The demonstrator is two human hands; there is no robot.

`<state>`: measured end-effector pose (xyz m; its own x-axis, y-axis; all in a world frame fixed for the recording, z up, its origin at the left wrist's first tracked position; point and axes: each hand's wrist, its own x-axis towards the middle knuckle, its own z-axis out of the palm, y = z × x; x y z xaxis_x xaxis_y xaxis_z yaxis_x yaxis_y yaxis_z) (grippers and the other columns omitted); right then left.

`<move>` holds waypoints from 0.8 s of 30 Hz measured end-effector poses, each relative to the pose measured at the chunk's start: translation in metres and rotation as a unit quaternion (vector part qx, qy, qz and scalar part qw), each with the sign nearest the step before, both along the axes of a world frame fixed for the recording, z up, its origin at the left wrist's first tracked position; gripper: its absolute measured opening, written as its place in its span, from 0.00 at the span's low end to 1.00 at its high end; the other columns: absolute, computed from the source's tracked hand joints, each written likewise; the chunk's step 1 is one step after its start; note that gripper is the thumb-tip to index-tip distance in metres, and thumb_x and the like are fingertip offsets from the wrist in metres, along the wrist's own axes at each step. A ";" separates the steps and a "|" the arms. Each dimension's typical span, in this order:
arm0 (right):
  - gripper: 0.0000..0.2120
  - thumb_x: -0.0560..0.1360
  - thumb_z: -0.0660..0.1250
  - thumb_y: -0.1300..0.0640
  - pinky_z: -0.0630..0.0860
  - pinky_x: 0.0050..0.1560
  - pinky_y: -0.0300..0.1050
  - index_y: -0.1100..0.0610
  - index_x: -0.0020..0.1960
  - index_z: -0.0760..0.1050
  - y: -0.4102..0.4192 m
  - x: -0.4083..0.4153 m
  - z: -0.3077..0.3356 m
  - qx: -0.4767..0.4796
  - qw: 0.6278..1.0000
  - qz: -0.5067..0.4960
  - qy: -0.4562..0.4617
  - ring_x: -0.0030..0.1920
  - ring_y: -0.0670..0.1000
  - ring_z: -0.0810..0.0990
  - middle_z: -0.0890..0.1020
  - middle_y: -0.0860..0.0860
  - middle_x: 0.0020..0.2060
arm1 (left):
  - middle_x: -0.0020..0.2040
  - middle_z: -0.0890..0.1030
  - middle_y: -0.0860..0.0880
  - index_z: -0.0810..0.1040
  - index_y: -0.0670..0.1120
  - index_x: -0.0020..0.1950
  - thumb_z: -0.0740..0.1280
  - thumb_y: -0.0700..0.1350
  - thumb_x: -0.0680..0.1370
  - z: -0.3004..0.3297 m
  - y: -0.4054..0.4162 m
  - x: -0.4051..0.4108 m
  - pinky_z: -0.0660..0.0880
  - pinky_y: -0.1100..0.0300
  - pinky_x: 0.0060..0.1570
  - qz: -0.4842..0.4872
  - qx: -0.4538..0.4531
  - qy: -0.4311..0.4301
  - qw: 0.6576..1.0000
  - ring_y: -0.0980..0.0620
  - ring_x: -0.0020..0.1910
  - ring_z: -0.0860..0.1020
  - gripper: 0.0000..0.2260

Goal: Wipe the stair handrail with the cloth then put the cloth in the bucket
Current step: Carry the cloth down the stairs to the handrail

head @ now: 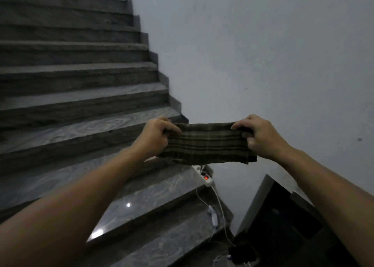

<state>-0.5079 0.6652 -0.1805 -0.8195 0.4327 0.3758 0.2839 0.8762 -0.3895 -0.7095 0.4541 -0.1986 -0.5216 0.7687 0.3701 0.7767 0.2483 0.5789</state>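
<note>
Dim stairs [81, 104], blank wall; cloth [206, 143] soft, light, floppy; left hand [155, 137], right hand [261, 137] pinching its ends, stretched flat.

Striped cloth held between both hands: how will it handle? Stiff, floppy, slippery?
Probably floppy: the cloth spans between the left hand and right hand, and its lower edge hangs loose and uneven. Likely light, since pinched fingers alone carry it. The woven striped fabric looks matte, so it probably will not slip, though it would bunch when pushed.

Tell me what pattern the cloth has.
Dark olive-brown cloth with paler stripes, seen in the head view.
</note>
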 end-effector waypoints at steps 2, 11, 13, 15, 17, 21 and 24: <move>0.16 0.73 0.62 0.70 0.73 0.51 0.45 0.56 0.54 0.81 -0.003 -0.045 0.002 -0.010 0.999 0.032 0.008 0.50 0.53 0.74 0.74 0.50 0.47 | 0.52 0.76 0.46 0.84 0.43 0.46 0.60 0.28 0.76 0.007 -0.017 -0.028 0.77 0.53 0.54 0.036 0.003 -0.035 0.999 0.47 0.52 0.75 0.15; 0.23 0.70 0.60 0.75 0.78 0.58 0.53 0.56 0.58 0.80 -0.031 -0.263 0.038 -0.047 0.989 0.132 0.035 0.52 0.57 0.75 0.76 0.56 0.49 | 0.56 0.79 0.46 0.81 0.45 0.55 0.61 0.29 0.75 0.045 -0.081 -0.188 0.76 0.55 0.57 0.180 0.027 -0.002 0.983 0.50 0.56 0.75 0.17; 0.24 0.69 0.60 0.75 0.78 0.56 0.54 0.57 0.58 0.80 -0.041 -0.309 0.056 -0.032 0.990 0.135 0.040 0.50 0.57 0.75 0.76 0.57 0.48 | 0.56 0.79 0.45 0.80 0.44 0.56 0.61 0.30 0.75 0.060 -0.091 -0.224 0.73 0.55 0.58 0.198 0.011 0.035 0.980 0.48 0.57 0.75 0.16; 0.23 0.68 0.61 0.74 0.77 0.57 0.55 0.57 0.58 0.81 -0.051 -0.350 0.076 -0.019 0.988 0.146 0.047 0.50 0.57 0.75 0.76 0.56 0.47 | 0.57 0.78 0.44 0.78 0.44 0.57 0.62 0.32 0.75 0.080 -0.101 -0.256 0.72 0.53 0.60 0.210 -0.004 0.050 0.976 0.46 0.59 0.74 0.15; 0.20 0.70 0.62 0.72 0.76 0.57 0.56 0.58 0.58 0.80 -0.058 -0.386 0.100 -0.004 0.986 0.158 0.050 0.52 0.57 0.74 0.76 0.55 0.48 | 0.55 0.76 0.47 0.76 0.45 0.59 0.63 0.34 0.75 0.104 -0.108 -0.281 0.72 0.53 0.60 0.223 -0.009 0.041 0.974 0.48 0.58 0.72 0.14; 0.17 0.72 0.63 0.67 0.74 0.58 0.59 0.57 0.58 0.80 -0.064 -0.449 0.147 0.028 0.981 0.182 0.052 0.53 0.57 0.74 0.77 0.55 0.50 | 0.49 0.70 0.53 0.75 0.45 0.59 0.67 0.36 0.74 0.152 -0.118 -0.322 0.71 0.56 0.58 0.247 -0.010 0.069 0.967 0.51 0.55 0.71 0.15; 0.17 0.72 0.64 0.65 0.72 0.59 0.61 0.57 0.59 0.79 -0.064 -0.495 0.175 0.048 0.979 0.192 0.046 0.55 0.58 0.75 0.78 0.57 0.52 | 0.50 0.72 0.52 0.76 0.45 0.59 0.67 0.36 0.74 0.179 -0.120 -0.361 0.70 0.56 0.58 0.269 -0.018 0.077 0.960 0.48 0.57 0.72 0.14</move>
